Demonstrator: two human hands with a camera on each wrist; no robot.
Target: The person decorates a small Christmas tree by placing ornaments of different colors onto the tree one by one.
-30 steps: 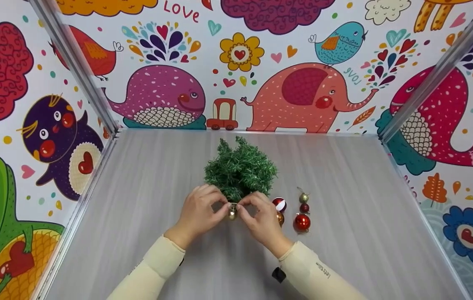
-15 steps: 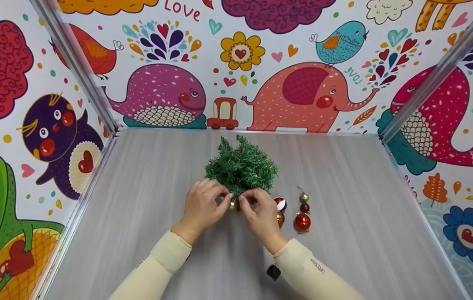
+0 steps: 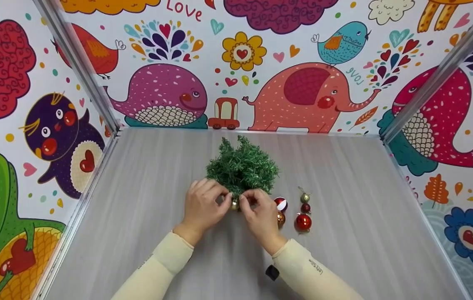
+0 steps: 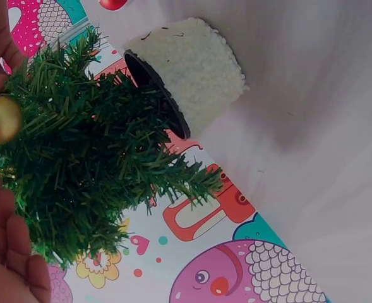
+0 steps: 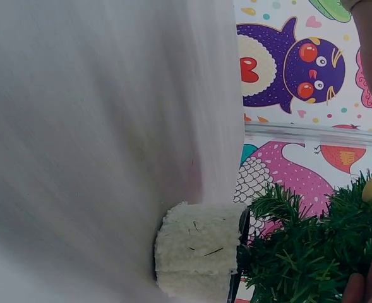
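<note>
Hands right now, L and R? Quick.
Left hand: beside the gold bauble; can't tell whether it pinches anything.
Right hand: on the bauble's other side; can't tell either.

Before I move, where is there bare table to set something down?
Bare table lies between the green tree and penguin wall, and between the large red bauble and right-hand wall. Crowded: the tree's near side, where left grip and right grip flank a gold bauble, with a striped bauble beside the right grip.
</note>
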